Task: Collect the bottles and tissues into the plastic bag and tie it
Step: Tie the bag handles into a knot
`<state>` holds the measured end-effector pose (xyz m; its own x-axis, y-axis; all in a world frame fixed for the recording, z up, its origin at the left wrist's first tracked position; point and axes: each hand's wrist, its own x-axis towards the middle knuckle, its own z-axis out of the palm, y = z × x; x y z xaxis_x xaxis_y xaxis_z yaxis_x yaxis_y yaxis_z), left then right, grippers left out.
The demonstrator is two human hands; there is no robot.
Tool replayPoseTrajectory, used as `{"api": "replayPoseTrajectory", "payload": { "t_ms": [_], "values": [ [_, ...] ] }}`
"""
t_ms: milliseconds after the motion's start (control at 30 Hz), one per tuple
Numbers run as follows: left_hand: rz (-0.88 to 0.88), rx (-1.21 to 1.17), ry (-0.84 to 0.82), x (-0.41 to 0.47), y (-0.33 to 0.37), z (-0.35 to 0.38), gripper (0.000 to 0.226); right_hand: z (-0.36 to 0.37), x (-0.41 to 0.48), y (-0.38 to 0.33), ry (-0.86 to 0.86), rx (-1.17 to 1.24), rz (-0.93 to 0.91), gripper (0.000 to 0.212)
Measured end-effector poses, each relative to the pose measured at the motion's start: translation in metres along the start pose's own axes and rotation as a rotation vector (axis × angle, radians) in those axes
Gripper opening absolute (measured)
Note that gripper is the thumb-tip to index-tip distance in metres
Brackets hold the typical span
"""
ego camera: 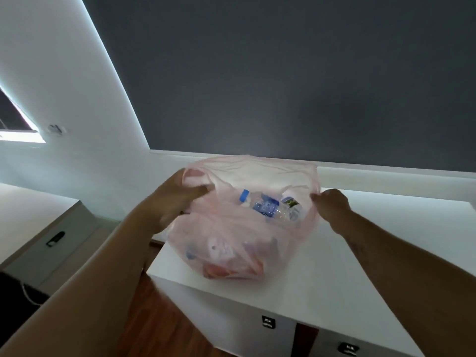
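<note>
A thin pink plastic bag (231, 228) stands on the white tabletop (360, 253), its mouth spread wide. Inside I see clear plastic bottles (268, 207), one with a blue cap, and pale crumpled tissues lower down, blurred through the film. My left hand (177, 202) grips the bag's left rim, thumb inside the plastic. My right hand (332, 204) pinches the right rim. Both hands pull the opening apart.
The bag sits near the table's left front corner. White drawer fronts with dark handles (268, 322) are below the table edge. A grey cabinet (51, 243) stands to the left, wooden floor (154, 318) between. A dark grey wall rises behind.
</note>
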<state>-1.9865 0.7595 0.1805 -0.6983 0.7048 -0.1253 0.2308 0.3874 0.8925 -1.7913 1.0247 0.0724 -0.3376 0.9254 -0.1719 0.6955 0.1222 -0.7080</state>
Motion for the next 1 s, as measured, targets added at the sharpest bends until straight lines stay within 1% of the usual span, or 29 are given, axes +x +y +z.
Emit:
{"api": "replayPoseTrajectory", "payload": {
  "t_ms": [33,67,100,167,200,233,300,333,367,433,500,567,633,700,767,800,833,933,1000],
  "values": [
    [-0.053,0.05,-0.168,-0.003,-0.003,-0.006,0.047,-0.004,0.003,0.0,-0.005,0.157,-0.015,0.027],
    [-0.101,0.103,-0.295,-0.007,-0.004,-0.013,0.053,-0.011,0.006,-0.005,0.016,0.247,-0.046,0.028],
    [-0.136,0.155,-0.365,-0.009,-0.003,-0.021,0.055,-0.021,0.008,-0.011,0.079,0.308,-0.066,0.03],
    [-0.158,0.268,-0.373,-0.006,0.003,-0.04,0.053,-0.045,0.012,-0.026,0.239,0.411,-0.068,0.036],
    [-0.145,0.329,-0.344,-0.002,0.008,-0.05,0.05,-0.055,0.014,-0.033,0.269,0.435,-0.086,0.038],
    [-0.116,0.378,-0.308,0.002,0.015,-0.058,0.045,-0.064,0.016,-0.038,0.233,0.418,-0.123,0.038],
    [-0.043,0.395,-0.217,0.012,0.027,-0.07,0.031,-0.082,0.016,-0.043,0.078,0.359,-0.17,0.032],
    [-0.004,0.343,-0.159,0.016,0.033,-0.074,0.026,-0.091,0.015,-0.043,0.033,0.386,-0.168,0.028],
    [0.027,0.242,-0.095,0.02,0.038,-0.077,0.022,-0.102,0.014,-0.043,0.037,0.439,-0.165,0.026],
    [0.076,-0.033,0.024,0.027,0.047,-0.074,0.018,-0.123,0.012,-0.041,0.083,0.575,-0.156,0.024],
    [0.099,-0.308,0.117,0.038,0.053,-0.06,0.017,-0.14,0.004,-0.037,0.051,0.725,-0.13,0.031],
    [0.108,-0.493,0.1,0.051,0.057,-0.036,0.018,-0.152,-0.007,-0.03,0.032,0.801,-0.141,0.032],
    [0.103,-0.541,0.016,0.058,0.063,-0.008,0.019,-0.163,-0.018,-0.023,0.092,0.833,-0.167,0.034],
    [0.128,-0.562,-0.041,0.065,0.072,0.022,0.021,-0.177,-0.022,-0.015,0.124,0.943,-0.19,0.033],
    [0.178,-0.677,-0.05,0.07,0.082,0.049,0.027,-0.187,-0.022,-0.004,0.069,1.027,-0.242,0.038],
    [0.194,-0.74,-0.047,0.072,0.085,0.062,0.031,-0.189,-0.023,0.001,0.05,1.016,-0.26,0.041],
    [0.194,-0.771,-0.033,0.074,0.087,0.074,0.034,-0.189,-0.022,0.007,0.065,0.943,-0.287,0.044],
    [0.139,-0.822,0.019,0.081,0.085,0.109,0.031,-0.185,-0.015,0.022,0.123,0.556,-0.379,0.054],
    [0.079,-0.911,0.069,0.086,0.084,0.123,0.022,-0.185,-0.008,0.026,0.012,0.468,-0.355,0.057]
  ]
}}
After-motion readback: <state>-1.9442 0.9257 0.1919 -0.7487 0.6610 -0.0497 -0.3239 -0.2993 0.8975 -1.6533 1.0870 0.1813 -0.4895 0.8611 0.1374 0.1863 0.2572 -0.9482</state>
